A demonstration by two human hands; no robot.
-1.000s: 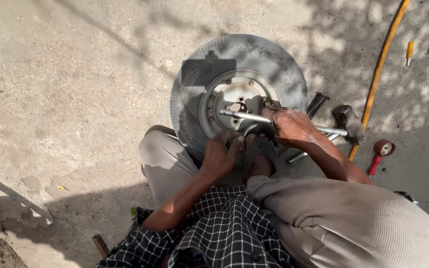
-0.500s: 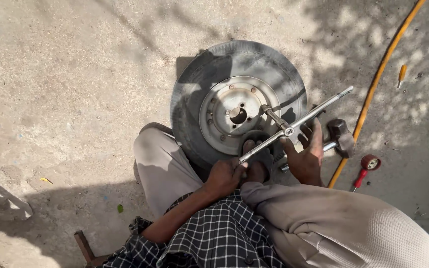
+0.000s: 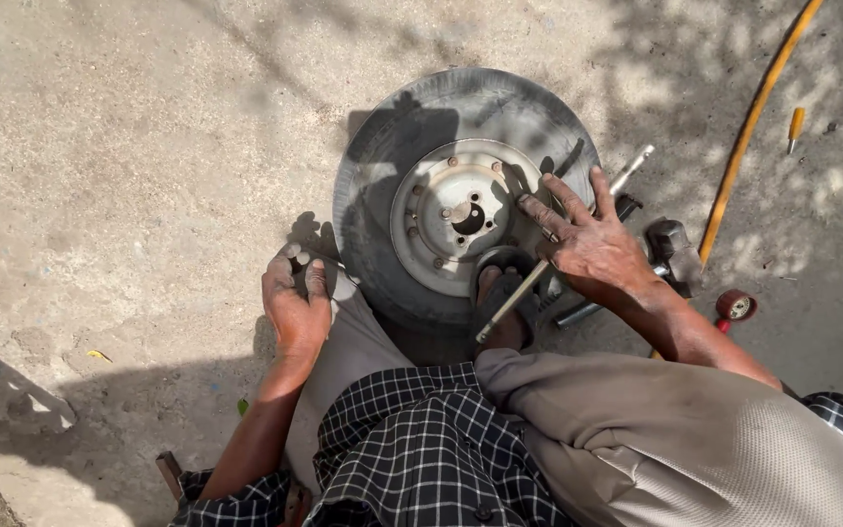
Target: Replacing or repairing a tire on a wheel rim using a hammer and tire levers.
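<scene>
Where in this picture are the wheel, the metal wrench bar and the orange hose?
wheel (image 3: 373, 185): head view, on the tyre's upper left sidewall.
metal wrench bar (image 3: 511, 300): head view, on the lower shaft below the right hand.
orange hose (image 3: 745, 137): head view, mid-length.

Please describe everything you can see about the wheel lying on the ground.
The small wheel with dark rubber tyre and pale metal rim lies flat on the concrete ground. The tyre looks worn, dusty and partly shaded. The round rim has a dark centre hole ringed by smaller holes, with bolts around its edge. The right hand lies spread over its right side, on a long metal cross wrench. A sandalled foot presses the near edge. The left hand rests on a knee, apart from it.
</scene>
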